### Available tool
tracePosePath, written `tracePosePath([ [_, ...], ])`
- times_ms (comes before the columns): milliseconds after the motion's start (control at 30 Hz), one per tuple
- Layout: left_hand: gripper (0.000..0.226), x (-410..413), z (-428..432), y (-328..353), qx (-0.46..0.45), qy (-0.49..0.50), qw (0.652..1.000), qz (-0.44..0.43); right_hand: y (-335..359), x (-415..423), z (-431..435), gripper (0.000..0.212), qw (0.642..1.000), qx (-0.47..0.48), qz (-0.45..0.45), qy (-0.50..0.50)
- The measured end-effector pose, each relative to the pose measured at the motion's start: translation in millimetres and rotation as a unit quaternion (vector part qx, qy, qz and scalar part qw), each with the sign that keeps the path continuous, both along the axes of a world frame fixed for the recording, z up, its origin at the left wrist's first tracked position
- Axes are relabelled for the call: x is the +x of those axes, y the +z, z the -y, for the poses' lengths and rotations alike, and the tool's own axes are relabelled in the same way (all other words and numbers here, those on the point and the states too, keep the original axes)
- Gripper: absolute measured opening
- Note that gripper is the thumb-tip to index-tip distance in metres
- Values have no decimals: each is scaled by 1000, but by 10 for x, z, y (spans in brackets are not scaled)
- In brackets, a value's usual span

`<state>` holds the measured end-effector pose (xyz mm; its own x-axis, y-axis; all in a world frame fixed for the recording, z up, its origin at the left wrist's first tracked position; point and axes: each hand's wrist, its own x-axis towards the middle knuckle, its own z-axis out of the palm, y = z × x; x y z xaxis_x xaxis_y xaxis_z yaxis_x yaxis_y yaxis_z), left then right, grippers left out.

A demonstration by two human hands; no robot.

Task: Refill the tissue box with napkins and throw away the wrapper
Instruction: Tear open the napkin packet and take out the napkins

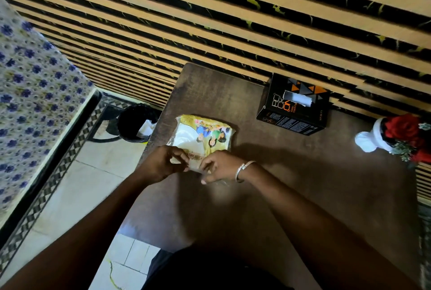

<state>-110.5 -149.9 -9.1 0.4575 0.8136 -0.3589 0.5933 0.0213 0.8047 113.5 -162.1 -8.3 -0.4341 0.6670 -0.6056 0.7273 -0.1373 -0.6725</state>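
A napkin pack [202, 134] in a yellow printed plastic wrapper lies on the dark wooden table [291, 184], near its left edge. My left hand [161, 164] and my right hand [218, 167] both pinch the wrapper's near end, fingers closed on the plastic. A black and orange tissue box [295, 106] stands at the back of the table against the wall, with a white tissue showing in its top slot. It is well apart from both hands.
A black waste bin [135, 124] with white paper inside stands on the tiled floor left of the table. A white vase of red roses [396, 138] sits at the table's right. A bed with a blue flowered cover [35, 93] fills the left side.
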Motion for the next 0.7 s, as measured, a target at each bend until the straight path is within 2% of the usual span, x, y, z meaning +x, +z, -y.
tracePosePath([
  [100,31,-29,100,11,43,17,999,-27,-73,-19,113,23,997,68,15,-41],
  [200,32,-49,231,38,117,20,991,-60,-89,-46,188,12,990,95,3,-103],
  [300,30,11,403,142,195,11,977,-82,-88,-73,258,20,988,89,-2,-124],
  [400,14,92,599,183,256,30,962,-93,-83,-74,305,30,989,71,-37,-121],
  [500,11,62,759,94,245,52,961,-114,-59,-20,316,24,982,48,-88,-160],
  [633,2,-80,1027,17,245,25,958,-149,23,44,297,28,959,51,-110,-256],
  [700,4,-158,1129,-35,186,-2,968,-171,55,35,271,22,956,69,-108,-265],
])
